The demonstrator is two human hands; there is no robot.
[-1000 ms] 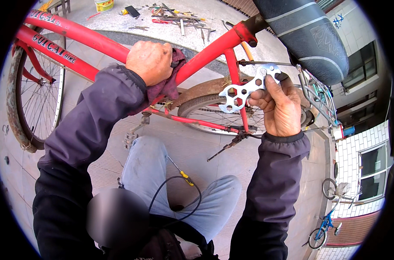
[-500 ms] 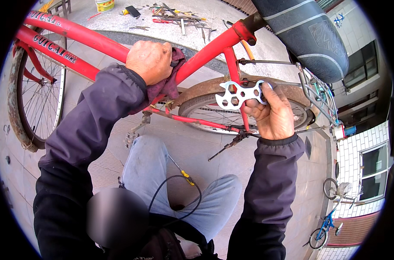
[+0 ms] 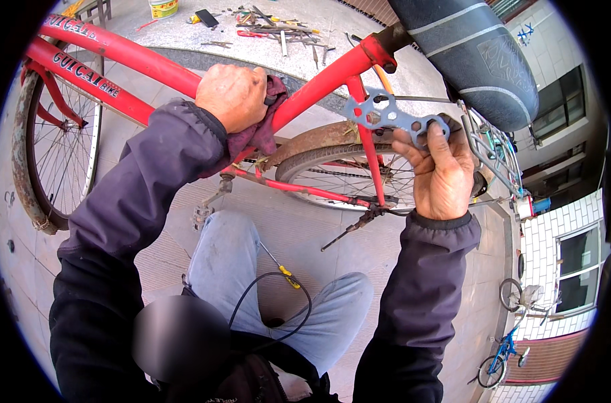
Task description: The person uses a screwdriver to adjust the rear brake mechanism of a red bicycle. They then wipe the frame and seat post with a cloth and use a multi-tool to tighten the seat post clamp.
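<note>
In front of me stands a red bicycle [image 3: 324,82]. My left hand [image 3: 231,97] is closed round a dark red cloth [image 3: 250,140], resting against the frame where the tubes meet. My right hand [image 3: 442,173] pinches one end of a flat, grey multi-hole bicycle wrench [image 3: 402,121] between thumb and fingers. The wrench's far end overlaps the seat tube in view, below the black saddle [image 3: 477,57]; whether it touches the tube I cannot tell. Behind it lie the rear wheel [image 3: 312,164] and its rusty mudguard [image 3: 319,140].
Loose hand tools [image 3: 278,30], a dark phone [image 3: 205,18] and a yellow-white bucket [image 3: 163,8] sit on the pale slab beyond the frame. Near my knees are a yellow-handled tool [image 3: 289,276] and a black cable loop [image 3: 311,307]. A blue bicycle [image 3: 505,349] stands far right.
My right hand has shifted slightly right, and the wrench has moved up and turned, now looking darker. My left hand stays on the cloth.
</note>
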